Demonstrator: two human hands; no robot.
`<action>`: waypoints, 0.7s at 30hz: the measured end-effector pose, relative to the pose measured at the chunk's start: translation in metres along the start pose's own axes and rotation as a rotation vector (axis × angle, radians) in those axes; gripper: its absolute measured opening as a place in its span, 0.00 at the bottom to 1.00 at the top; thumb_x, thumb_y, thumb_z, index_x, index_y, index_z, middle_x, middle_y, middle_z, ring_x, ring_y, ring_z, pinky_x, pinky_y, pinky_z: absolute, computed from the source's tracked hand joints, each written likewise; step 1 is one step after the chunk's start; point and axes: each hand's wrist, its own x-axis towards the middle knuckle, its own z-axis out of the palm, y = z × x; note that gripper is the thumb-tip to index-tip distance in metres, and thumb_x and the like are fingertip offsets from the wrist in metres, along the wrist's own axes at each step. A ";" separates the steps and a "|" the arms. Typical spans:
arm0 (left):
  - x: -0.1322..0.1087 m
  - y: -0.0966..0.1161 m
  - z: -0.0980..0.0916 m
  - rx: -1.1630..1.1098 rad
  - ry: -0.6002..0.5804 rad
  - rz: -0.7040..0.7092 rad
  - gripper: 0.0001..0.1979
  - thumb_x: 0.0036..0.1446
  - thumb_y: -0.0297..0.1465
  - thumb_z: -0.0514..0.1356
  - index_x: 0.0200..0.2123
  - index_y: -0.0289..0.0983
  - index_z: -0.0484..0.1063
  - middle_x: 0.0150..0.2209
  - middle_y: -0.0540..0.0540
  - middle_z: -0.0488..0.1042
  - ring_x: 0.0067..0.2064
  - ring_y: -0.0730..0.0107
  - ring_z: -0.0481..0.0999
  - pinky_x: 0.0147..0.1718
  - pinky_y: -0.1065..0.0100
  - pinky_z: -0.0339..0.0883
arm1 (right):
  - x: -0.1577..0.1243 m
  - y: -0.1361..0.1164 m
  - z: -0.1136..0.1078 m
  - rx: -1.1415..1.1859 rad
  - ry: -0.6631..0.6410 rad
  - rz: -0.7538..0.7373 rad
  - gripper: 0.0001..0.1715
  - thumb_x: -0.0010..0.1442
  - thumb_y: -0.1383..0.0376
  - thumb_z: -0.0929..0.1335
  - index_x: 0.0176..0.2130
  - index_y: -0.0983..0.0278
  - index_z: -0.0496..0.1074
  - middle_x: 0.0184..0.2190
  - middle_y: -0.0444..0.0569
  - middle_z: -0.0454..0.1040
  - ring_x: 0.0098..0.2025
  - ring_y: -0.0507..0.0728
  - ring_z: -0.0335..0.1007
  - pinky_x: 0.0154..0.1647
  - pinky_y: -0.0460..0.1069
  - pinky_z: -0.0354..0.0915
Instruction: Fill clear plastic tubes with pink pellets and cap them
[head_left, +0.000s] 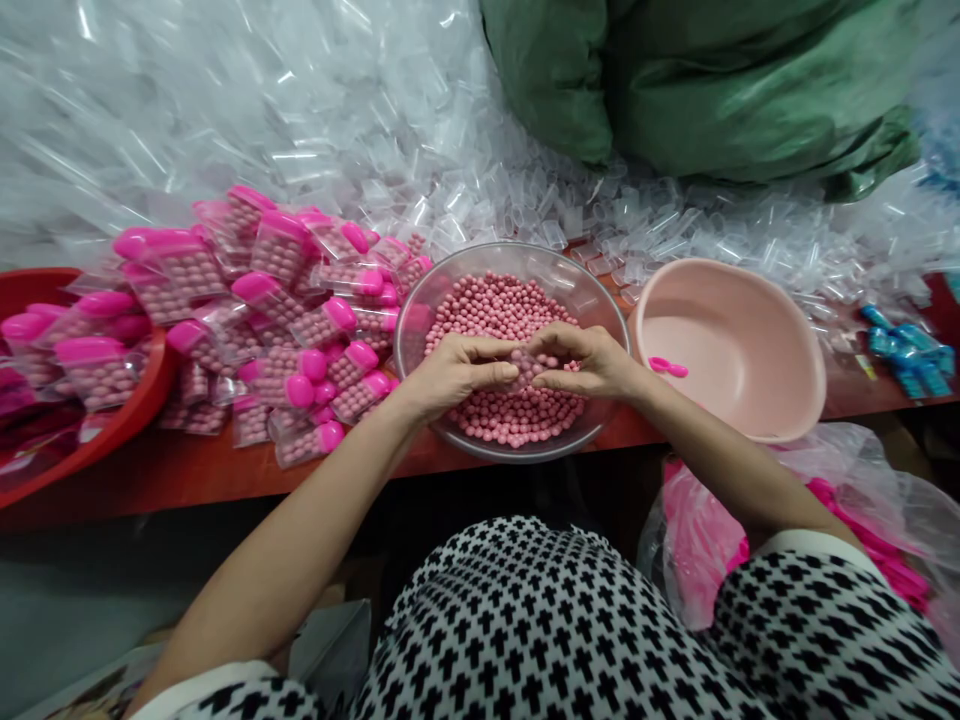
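Observation:
Over a clear bowl (pixel 414 345) of pink beads (pixel 491 300), both hands meet at a small clear plastic container (pixel 527 368) with pink beads in it. My left hand (pixel 466 375) is closed on its left side, thumb and fingers pinching it. From the right, my right hand (pixel 589 362) curls its thumb and fingers at the container's other end. Fingers hide part of the container, and no pink cap shows on it. Left of the bowl lies a heap of filled clear containers with bright pink caps (pixel 256 290).
A red basin (pixel 159 375) holding more capped containers stands far left. Right of the bowl is a pale pink basin (pixel 806 360) with pink caps (pixel 667 367) inside. Empty clear containers (pixel 450 190) pile up behind, below a green sack (pixel 720 90). Blue pieces (pixel 911 355) lie far right.

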 end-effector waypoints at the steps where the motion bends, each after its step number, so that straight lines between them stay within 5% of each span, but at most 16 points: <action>1: 0.000 0.000 0.000 0.007 0.013 0.001 0.22 0.45 0.40 0.75 0.43 0.35 0.84 0.41 0.40 0.84 0.45 0.52 0.83 0.48 0.56 0.77 | 0.000 0.000 0.000 0.015 0.006 0.018 0.12 0.60 0.59 0.74 0.41 0.62 0.74 0.30 0.43 0.73 0.28 0.50 0.64 0.31 0.46 0.62; 11: -0.001 0.001 0.000 0.097 0.063 -0.011 0.24 0.45 0.40 0.75 0.44 0.34 0.84 0.43 0.40 0.84 0.46 0.54 0.82 0.51 0.56 0.75 | -0.005 0.005 0.006 0.035 0.039 0.022 0.14 0.61 0.57 0.73 0.36 0.63 0.69 0.28 0.41 0.68 0.28 0.49 0.62 0.30 0.45 0.60; 16: -0.001 -0.001 0.000 -0.071 0.203 -0.070 0.26 0.42 0.40 0.77 0.44 0.35 0.83 0.41 0.41 0.83 0.40 0.60 0.82 0.42 0.61 0.78 | -0.015 0.003 -0.003 -0.028 0.104 0.080 0.19 0.60 0.52 0.74 0.33 0.64 0.69 0.25 0.40 0.69 0.25 0.48 0.61 0.28 0.44 0.58; 19: -0.001 0.000 0.001 -0.239 0.295 0.008 0.24 0.40 0.38 0.78 0.42 0.36 0.82 0.40 0.43 0.83 0.38 0.64 0.82 0.40 0.64 0.79 | -0.016 0.006 -0.021 -0.261 -0.029 0.204 0.18 0.59 0.52 0.74 0.35 0.64 0.73 0.26 0.42 0.74 0.26 0.50 0.67 0.30 0.45 0.60; 21: -0.002 0.001 0.002 -0.281 0.306 0.052 0.23 0.40 0.38 0.78 0.40 0.36 0.81 0.40 0.44 0.83 0.37 0.66 0.82 0.40 0.65 0.79 | -0.008 0.012 -0.036 -0.544 -0.004 0.328 0.13 0.62 0.56 0.72 0.36 0.65 0.76 0.30 0.47 0.79 0.31 0.54 0.73 0.34 0.47 0.62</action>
